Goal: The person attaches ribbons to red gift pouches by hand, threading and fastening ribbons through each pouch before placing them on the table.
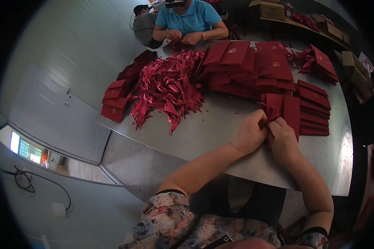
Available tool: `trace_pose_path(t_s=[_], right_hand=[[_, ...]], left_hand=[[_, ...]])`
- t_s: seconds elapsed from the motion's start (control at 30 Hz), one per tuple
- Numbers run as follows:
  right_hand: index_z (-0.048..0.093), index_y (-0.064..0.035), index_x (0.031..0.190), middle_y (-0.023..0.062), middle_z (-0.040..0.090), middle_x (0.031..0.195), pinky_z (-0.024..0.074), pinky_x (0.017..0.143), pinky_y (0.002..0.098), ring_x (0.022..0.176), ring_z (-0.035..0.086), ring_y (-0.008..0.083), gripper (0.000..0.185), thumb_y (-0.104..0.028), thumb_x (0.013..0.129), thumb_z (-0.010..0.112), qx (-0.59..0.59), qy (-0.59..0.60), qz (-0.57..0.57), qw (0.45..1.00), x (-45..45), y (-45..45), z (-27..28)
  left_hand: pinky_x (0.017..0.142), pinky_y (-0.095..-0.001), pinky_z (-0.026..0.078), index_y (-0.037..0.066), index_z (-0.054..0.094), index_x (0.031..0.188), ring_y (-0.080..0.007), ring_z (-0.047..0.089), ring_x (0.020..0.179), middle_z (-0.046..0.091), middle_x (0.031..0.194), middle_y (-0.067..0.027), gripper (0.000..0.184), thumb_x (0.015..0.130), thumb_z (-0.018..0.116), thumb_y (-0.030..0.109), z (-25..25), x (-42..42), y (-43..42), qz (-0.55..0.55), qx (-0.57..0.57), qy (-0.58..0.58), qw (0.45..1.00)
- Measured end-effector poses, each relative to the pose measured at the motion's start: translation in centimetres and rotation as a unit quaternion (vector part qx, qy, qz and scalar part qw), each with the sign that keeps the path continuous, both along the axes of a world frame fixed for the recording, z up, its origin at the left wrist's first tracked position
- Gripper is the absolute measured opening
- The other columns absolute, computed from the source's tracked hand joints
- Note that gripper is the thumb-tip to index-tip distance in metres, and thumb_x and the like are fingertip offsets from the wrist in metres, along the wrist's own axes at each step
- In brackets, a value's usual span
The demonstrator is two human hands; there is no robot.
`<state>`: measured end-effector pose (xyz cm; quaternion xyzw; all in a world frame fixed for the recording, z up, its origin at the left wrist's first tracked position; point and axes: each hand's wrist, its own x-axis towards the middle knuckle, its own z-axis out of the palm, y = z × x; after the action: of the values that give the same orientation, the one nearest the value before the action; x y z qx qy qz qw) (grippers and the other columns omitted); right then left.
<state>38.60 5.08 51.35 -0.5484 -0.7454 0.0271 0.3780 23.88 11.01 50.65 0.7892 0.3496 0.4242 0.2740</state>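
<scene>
My left hand [251,132] and my right hand [283,139] meet at the near side of a dark red paper gift bag [291,112] lying on the metal table. Both hands have their fingers pinched on a red ribbon [272,112] at the bag's left part. The fingertips are close together, so the ribbon's exact shape between them is partly hidden. Right beside the bag is a neat row of overlapping red bags [314,108]. A large heap of loose red ribbons [168,85] lies to the left.
Stacks of red bags with gold marks [232,62] cover the table's far side. More red bags [114,99] lie at the left edge. Across the metal table [220,124] a person in a blue shirt [190,18] handles something small. Cardboard boxes [355,72] stand at the right.
</scene>
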Motion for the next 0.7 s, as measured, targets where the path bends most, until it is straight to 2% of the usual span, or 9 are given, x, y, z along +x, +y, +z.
trace_pose_path(t_s=[0.07,0.1,0.17,0.2,0.23,0.27,0.37,0.5,0.7], right_hand=[[0.056,-0.0005,0.088,0.0197,0.058,0.088,0.0499,0.066,0.0464,0.077,0.059,0.0420,0.013,0.002,0.077,0.064,0.004,-0.017,0.005,1.000,0.1,0.2,0.1],[0.058,0.0000,0.088,0.0187,0.060,0.086,0.0505,0.064,0.0435,0.074,0.060,0.0384,0.012,0.002,0.078,0.064,0.026,0.021,0.030,0.999,0.3,0.5,0.1],[0.060,0.0004,0.088,0.0177,0.061,0.084,0.0511,0.062,0.0405,0.071,0.062,0.0348,0.011,0.002,0.079,0.064,0.040,0.055,0.043,0.997,0.9,0.8,0.4],[0.061,0.0008,0.089,0.0155,0.062,0.080,0.0504,0.060,0.0367,0.067,0.063,0.0287,0.010,0.001,0.080,0.065,-0.091,0.164,0.046,0.981,1.0,0.8,0.8],[0.062,0.0012,0.091,0.0133,0.063,0.077,0.0497,0.057,0.0328,0.064,0.064,0.0226,0.009,0.001,0.082,0.065,-0.216,0.270,0.043,0.937,1.2,0.7,1.2],[0.062,0.0012,0.091,0.0133,0.063,0.077,0.0497,0.057,0.0328,0.064,0.064,0.0226,0.009,0.001,0.082,0.065,-0.222,0.270,0.027,0.937,1.5,0.6,1.4],[0.062,0.0008,0.088,0.0014,0.059,0.069,0.0459,0.053,0.0227,0.059,0.056,0.0069,0.003,-0.002,0.088,0.063,-0.285,0.313,0.041,0.905,1.4,0.6,2.3],[0.062,0.0005,0.088,-0.0001,0.058,0.066,0.0453,0.052,0.0219,0.058,0.055,0.0057,0.004,-0.003,0.089,0.062,-0.288,0.309,0.025,0.906,1.5,0.3,3.0],[0.062,0.0003,0.089,-0.0008,0.057,0.067,0.0446,0.051,0.0216,0.056,0.054,0.0054,0.003,-0.003,0.089,0.061,-0.281,0.325,0.059,0.901,1.9,0.3,2.6]], left_hand=[[0.065,-0.0279,0.050,0.002,0.059,0.093,-0.0107,0.061,0.077,0.065,0.085,-0.0039,0.015,0.080,0.067,-0.001,0.6,-0.5,0.4,-0.083,-0.186,-0.050,0.978],[0.065,-0.0279,0.050,0.002,0.059,0.093,-0.0107,0.061,0.077,0.065,0.085,-0.0039,0.015,0.080,0.067,-0.001,0.6,-0.8,0.8,-0.084,-0.186,-0.051,0.978],[0.065,-0.0244,0.049,0.002,0.061,0.097,-0.0092,0.061,0.079,0.066,0.089,-0.0028,0.014,0.084,0.065,-0.002,-0.1,-0.9,1.2,-0.114,-0.309,-0.144,0.933],[0.065,-0.0244,0.049,0.002,0.061,0.097,-0.0092,0.061,0.079,0.066,0.089,-0.0028,0.014,0.084,0.065,-0.002,0.0,-0.8,1.2,-0.125,-0.319,-0.145,0.928],[0.066,-0.0237,0.049,0.002,0.062,0.097,-0.0092,0.061,0.078,0.066,0.089,-0.0025,0.014,0.084,0.066,-0.001,0.3,-0.9,1.2,-0.119,-0.347,-0.165,0.916],[0.066,-0.0229,0.049,0.002,0.063,0.097,-0.0092,0.061,0.077,0.066,0.088,-0.0022,0.013,0.084,0.066,-0.001,0.4,-0.9,1.2,-0.111,-0.375,-0.184,0.902],[0.065,-0.0212,0.048,0.002,0.064,0.100,-0.0077,0.061,0.077,0.066,0.089,-0.0023,0.013,0.087,0.065,0.000,0.2,-1.4,1.6,-0.145,-0.419,-0.237,0.865],[0.064,-0.0210,0.046,0.005,0.063,0.100,-0.0079,0.061,0.076,0.067,0.091,-0.0010,0.012,0.088,0.065,0.002,0.4,-1.6,2.2,-0.163,-0.476,-0.239,0.831],[0.065,-0.0211,0.045,0.007,0.061,0.100,-0.0073,0.060,0.076,0.066,0.089,0.0001,0.012,0.089,0.064,0.002,0.4,-1.6,2.2,-0.173,-0.494,-0.237,0.818]])
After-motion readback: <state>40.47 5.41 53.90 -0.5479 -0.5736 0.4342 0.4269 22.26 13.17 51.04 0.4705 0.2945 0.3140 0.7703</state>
